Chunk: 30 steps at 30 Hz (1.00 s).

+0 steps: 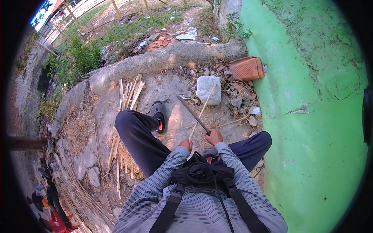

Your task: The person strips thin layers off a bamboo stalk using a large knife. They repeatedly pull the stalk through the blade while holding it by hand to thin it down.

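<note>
A thin, pale bamboo strip (203, 108) is gripped by my left hand (186, 145), fingers closed round its near end. Its far end lies over the white stone block (206, 88); whether it touches the top, I cannot tell. My right hand (214, 137) is closed on the near end of a long, dark-bladed machete (191, 110), whose handle is hidden in the fist. The blade slants forward and left and crosses the strip a little beyond my hands. Both hands are close together between my bent knees.
Split bamboo pieces (133, 92) lie ahead on the left, with more strips (113, 150) and curly shavings (79, 116) beside my left leg. A green wall (307, 155) borders the right side. An orange clay block (247, 69), rubble (236, 102) and a low stone ledge (163, 58) lie beyond.
</note>
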Available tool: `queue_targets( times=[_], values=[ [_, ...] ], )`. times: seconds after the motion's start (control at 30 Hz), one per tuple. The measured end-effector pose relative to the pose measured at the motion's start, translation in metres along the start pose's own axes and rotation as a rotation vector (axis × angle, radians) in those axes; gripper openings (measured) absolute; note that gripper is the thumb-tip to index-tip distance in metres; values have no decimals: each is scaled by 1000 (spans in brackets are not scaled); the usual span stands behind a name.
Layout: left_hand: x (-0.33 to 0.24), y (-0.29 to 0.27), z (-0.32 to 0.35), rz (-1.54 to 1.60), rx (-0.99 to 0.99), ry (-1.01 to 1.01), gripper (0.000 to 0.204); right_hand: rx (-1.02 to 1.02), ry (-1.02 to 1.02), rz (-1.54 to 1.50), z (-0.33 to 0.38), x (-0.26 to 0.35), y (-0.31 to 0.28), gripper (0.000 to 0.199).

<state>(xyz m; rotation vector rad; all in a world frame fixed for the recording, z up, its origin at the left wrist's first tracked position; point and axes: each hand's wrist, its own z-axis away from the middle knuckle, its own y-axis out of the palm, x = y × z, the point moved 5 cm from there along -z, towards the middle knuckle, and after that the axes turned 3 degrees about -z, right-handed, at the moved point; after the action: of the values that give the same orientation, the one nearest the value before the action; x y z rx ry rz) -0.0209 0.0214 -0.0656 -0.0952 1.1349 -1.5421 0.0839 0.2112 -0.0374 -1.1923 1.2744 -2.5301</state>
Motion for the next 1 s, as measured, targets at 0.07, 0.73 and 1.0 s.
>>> queue_targets(
  times=[0.07, 0.73, 1.0],
  values=[
    [3, 0, 0, 10, -26, -18, 46, 3, -23, 12, -4, 5, -2, 30],
    [3, -3, 6, -84, 19, -79, 38, 200, -197, 106, 11, 8, 9, 23],
    [-6, -6, 3, -109, 56, -118, 37, 60, -100, 72, 2, -3, 17, 22]
  ],
)
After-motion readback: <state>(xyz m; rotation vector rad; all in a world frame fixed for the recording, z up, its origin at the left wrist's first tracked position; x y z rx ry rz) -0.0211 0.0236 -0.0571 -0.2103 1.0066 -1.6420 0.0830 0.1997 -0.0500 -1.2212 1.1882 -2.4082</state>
